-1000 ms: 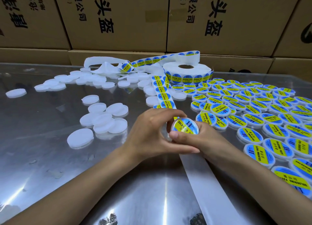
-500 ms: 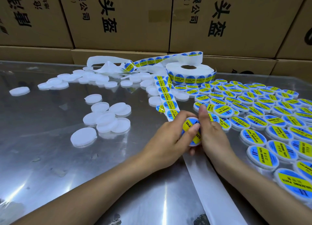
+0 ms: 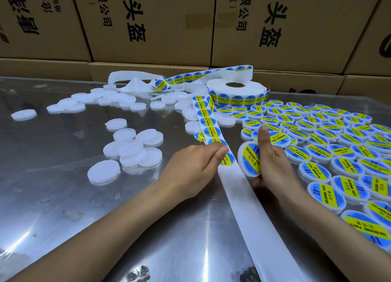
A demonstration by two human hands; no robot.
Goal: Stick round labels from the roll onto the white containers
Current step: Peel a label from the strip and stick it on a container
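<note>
Now the right hand (image 3: 273, 165) grips a freshly labelled container (image 3: 249, 159) on edge, thumb up across its face, while the left hand (image 3: 190, 167) pinches the next label (image 3: 227, 160) on the backing strip (image 3: 254, 214) at its fingertips. To my eye the trick is peeling slowly at a low angle so the sticker lifts flat, and parking the finished piece with the labelled pile (image 3: 330, 138) just beyond the right hand. Blank white containers (image 3: 131, 150) wait beyond the left hand, the roll (image 3: 237, 91) farther out ahead of both.
</note>
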